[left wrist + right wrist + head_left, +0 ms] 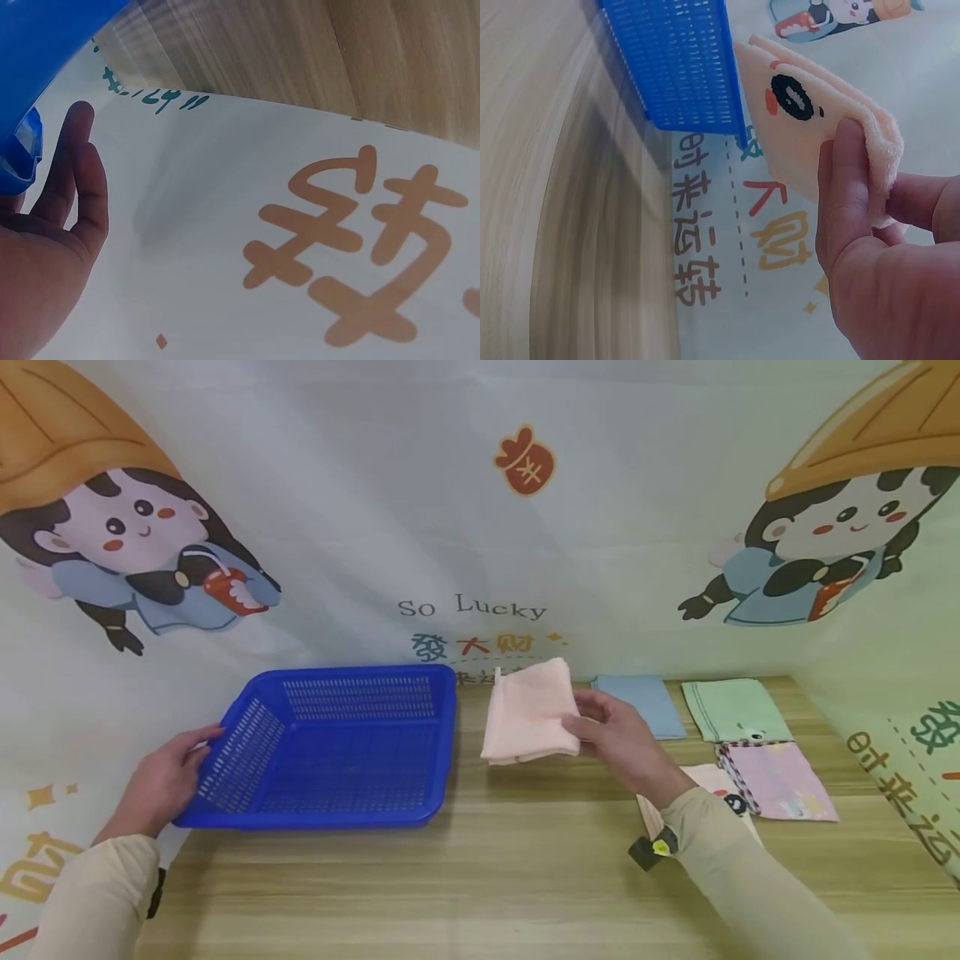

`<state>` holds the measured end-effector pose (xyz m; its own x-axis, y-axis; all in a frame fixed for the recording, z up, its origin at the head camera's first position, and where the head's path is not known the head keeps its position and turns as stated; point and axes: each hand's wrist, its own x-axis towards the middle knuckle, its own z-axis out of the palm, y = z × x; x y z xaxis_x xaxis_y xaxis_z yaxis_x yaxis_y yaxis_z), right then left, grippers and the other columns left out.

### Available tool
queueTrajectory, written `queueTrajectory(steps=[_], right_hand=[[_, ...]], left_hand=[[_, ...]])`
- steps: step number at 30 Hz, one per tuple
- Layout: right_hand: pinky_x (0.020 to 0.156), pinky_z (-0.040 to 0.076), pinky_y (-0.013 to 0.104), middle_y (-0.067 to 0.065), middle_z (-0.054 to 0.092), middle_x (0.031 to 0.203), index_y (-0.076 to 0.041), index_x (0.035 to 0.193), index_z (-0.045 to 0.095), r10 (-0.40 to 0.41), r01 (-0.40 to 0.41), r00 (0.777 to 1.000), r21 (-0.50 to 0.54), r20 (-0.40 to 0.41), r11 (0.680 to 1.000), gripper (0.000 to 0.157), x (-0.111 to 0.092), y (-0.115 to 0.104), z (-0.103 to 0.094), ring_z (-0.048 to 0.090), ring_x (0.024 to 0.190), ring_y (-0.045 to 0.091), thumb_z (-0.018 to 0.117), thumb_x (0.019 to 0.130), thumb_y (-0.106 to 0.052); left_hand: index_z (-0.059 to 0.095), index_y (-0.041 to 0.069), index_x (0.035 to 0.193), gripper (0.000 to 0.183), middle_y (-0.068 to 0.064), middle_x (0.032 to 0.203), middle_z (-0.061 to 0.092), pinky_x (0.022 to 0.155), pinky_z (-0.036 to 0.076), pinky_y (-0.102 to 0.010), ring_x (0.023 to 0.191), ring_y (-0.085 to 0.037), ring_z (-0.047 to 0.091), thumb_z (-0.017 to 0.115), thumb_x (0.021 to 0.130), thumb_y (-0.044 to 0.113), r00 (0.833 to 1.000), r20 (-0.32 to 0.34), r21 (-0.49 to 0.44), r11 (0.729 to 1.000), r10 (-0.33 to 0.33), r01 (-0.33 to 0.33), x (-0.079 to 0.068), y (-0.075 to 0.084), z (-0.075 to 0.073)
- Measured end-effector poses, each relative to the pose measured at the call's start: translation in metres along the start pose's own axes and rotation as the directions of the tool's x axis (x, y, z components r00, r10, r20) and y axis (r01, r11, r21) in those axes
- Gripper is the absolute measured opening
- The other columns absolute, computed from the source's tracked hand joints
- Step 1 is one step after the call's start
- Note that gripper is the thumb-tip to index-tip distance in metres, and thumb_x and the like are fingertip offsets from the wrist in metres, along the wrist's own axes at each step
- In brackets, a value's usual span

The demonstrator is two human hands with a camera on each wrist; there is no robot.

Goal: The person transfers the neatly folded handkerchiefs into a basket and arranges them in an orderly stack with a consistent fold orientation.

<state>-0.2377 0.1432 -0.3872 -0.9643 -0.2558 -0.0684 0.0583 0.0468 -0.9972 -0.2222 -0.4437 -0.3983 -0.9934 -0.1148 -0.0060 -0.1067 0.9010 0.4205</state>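
Observation:
A blue plastic basket (352,768) with slotted walls lies on the left, no contents visible in it. My left hand (168,777) holds its left rim; in the left wrist view, fingers (91,180) of that hand reach up beside the blue edge. Just right of the basket, my right hand (622,735) pinches a folded peach towel (528,710) by its right edge, thumb on one face and fingers on the other. The right wrist view shows a black and red print on this towel (791,142), held above the wooden table with its far corner near the basket.
At the right lie a folded blue towel (641,706), a green one (738,710), a pink one (783,781) and another peach one (701,777) partly under my right forearm. Printed white cloth (337,527) walls the back and sides of the wooden table (450,885).

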Motion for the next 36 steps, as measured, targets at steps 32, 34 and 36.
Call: queueTrajectory(steps=[32, 34, 36], right_hand=[[0.084, 0.062, 0.027, 0.023, 0.052, 0.149, 0.002, 0.15, 0.04, -0.056, 0.054, 0.998, 0.073, 0.029, 0.996, 0.05, 0.011, -0.016, 0.017, 0.069, 0.104, 0.015, 0.056, 0.104, -0.009], [0.083, 0.062, 0.027, 0.024, 0.052, 0.149, 0.002, 0.15, 0.04, -0.054, 0.051, 0.998, 0.078, 0.03, 0.996, 0.05, 0.012, -0.018, 0.018, 0.069, 0.103, 0.014, 0.056, 0.104, -0.009], [0.083, 0.062, 0.026, 0.023, 0.052, 0.148, 0.001, 0.15, 0.041, -0.047, 0.044, 0.999, 0.085, 0.026, 0.995, 0.049, 0.013, -0.019, 0.019, 0.069, 0.103, 0.014, 0.056, 0.104, -0.009]], left_hand=[[0.032, 0.007, 0.159, 0.051, -0.038, 0.158, 0.029, 0.107, 0.031, -0.08, 0.14, -0.064, 0.031, 0.023, 0.113, 0.026, 0.999, 0.002, -0.031, 0.999, -0.036, 0.036, -0.002, 0.002, 0.002], [0.033, 0.006, 0.158, 0.051, -0.037, 0.159, 0.029, 0.107, 0.031, -0.08, 0.141, -0.064, 0.031, 0.023, 0.113, 0.026, 1.0, 0.002, -0.035, 0.999, -0.028, 0.028, -0.002, 0.002, 0.001], [0.033, 0.007, 0.158, 0.051, -0.037, 0.159, 0.028, 0.107, 0.031, -0.08, 0.141, -0.064, 0.03, 0.023, 0.113, 0.027, 1.0, 0.007, -0.037, 0.999, -0.026, 0.026, -0.002, 0.001, 0.0]])
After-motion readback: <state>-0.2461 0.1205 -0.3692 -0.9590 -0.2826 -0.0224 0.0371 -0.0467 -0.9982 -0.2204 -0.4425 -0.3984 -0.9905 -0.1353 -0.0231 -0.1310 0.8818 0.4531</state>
